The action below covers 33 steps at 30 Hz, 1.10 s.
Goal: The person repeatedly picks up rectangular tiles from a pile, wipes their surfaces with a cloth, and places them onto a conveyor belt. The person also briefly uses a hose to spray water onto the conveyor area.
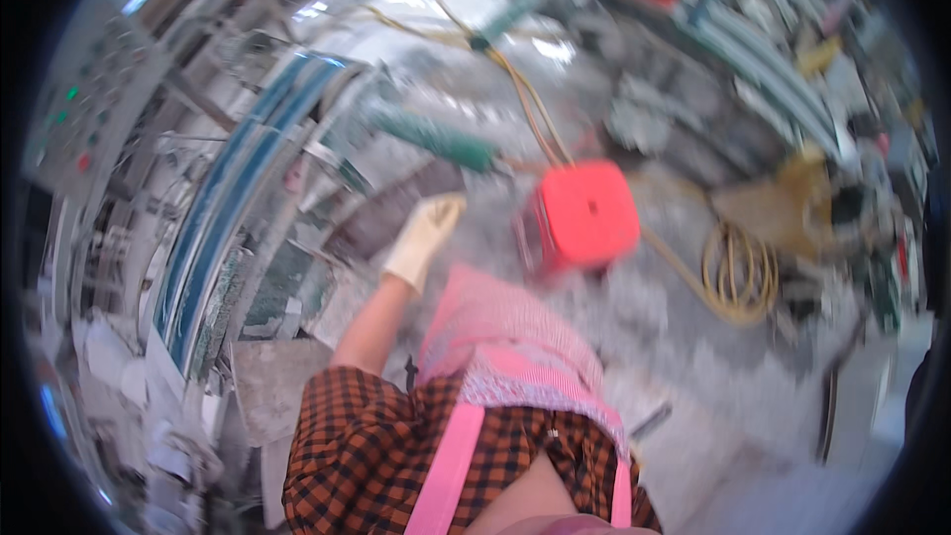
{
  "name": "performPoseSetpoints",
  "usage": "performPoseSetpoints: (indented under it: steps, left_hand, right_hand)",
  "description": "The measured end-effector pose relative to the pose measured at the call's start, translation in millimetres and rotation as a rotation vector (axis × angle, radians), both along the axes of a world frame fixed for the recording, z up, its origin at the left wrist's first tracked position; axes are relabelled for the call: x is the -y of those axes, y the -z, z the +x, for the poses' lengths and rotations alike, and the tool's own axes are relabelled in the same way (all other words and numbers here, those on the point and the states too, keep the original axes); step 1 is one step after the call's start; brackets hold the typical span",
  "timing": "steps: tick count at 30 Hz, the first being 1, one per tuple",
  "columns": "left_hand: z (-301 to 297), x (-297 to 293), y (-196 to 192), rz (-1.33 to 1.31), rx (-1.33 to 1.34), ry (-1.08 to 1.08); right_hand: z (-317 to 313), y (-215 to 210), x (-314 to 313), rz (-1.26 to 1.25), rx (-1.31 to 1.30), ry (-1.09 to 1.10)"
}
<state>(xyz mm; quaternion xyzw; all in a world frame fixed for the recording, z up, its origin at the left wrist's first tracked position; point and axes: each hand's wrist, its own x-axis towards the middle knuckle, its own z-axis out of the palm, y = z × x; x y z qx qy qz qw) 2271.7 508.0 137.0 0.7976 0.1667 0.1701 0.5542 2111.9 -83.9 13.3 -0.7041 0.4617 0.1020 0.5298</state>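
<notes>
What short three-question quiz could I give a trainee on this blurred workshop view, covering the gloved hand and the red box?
1. True or false: the cream-coloured gloved left hand grips the red square box.
2. Which lies to the right of the box: A) the coiled yellow hose, B) the green-handled tool?
3. What colour is the apron over the orange-and-black checked shirt?

Key:
1. False; the hand is apart from the box, holding nothing.
2. A.
3. Pink.
</notes>
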Motion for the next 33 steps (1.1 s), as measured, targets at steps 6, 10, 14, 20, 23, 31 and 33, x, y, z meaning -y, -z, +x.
performPoseSetpoints:
  steps: [6,10,14,20,23,31,33]
  left_hand:
    - [-34.7,-18.7,59.6,-0.152,-0.250,-0.394]
    - [-36.4,-30.8,83.6,-0.419,-0.179,-0.600]
    - [-10.7,-31.4,81.2,-0.501,-0.171,-0.616]
    - [28.6,-15.8,62.9,-0.509,-0.119,-0.512]
    - [32.2,-20.4,63.9,-0.455,-0.118,-0.513]
    - [23.8,-42.1,78.1,-0.478,-0.207,-0.522]
    - [35.7,-48.9,75.0,-0.474,-0.200,-0.547]
  right_hand:
    - [144.6,31.1,25.8,0.187,0.030,0.035]
    - [229.9,8.1,30.5,0.027,0.049,-0.314]
    - [269.9,0.5,24.9,0.147,0.119,-0.135]
    - [282.1,1.8,23.1,0.213,0.058,-0.098]
    - [281.1,-7.8,17.6,0.223,0.035,-0.049]
    - [277.4,-42.6,-5.0,0.062,0.200,-0.029]
    - [286.8,-49.9,-18.8,0.041,0.174,0.060]
